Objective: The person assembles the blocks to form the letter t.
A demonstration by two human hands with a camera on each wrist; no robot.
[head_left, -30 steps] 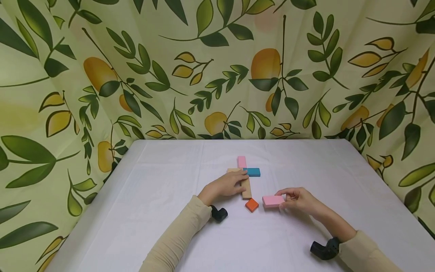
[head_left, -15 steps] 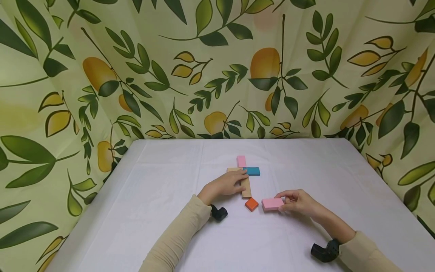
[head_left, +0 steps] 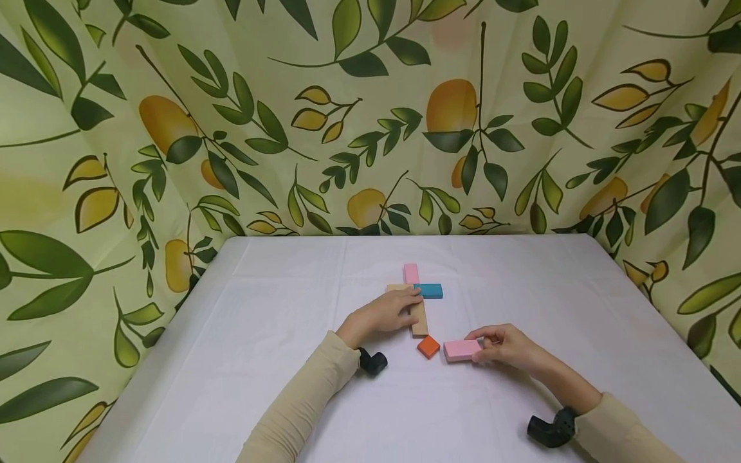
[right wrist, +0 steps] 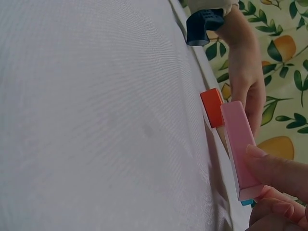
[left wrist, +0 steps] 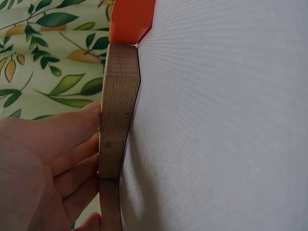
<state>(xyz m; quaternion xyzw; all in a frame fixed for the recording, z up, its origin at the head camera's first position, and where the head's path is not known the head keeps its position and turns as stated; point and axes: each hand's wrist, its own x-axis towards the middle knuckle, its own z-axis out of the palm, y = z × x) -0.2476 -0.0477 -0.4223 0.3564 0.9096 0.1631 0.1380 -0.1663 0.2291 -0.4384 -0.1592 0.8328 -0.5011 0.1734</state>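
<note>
My right hand [head_left: 509, 347] pinches a pink rectangular block [head_left: 460, 350] between thumb and fingers by its right end, just right of an orange square block [head_left: 428, 347]. In the right wrist view the thumb lies on the broad face of the pink block [right wrist: 238, 144]. My left hand [head_left: 384, 312] rests on the wooden blocks, its fingers near a blue block [head_left: 431, 291]. An upright wooden block [head_left: 419, 321] shows below the fingers, and another wooden block [head_left: 399, 287] is partly hidden behind the hand. Beyond them lies a second pink block [head_left: 411, 273].
A white cloth covers the table [head_left: 289, 270]. Behind it hangs a curtain [head_left: 370, 128] with leaves and fruit. Black curved devices sit at the left wrist [head_left: 373, 363] and the right wrist [head_left: 552, 429]. The orange block's corner is at the near end of the wooden block.
My right hand has shifted slightly nearer and to the left with the pink block, toward the orange block. The left hand and the laid blocks have stayed put.
</note>
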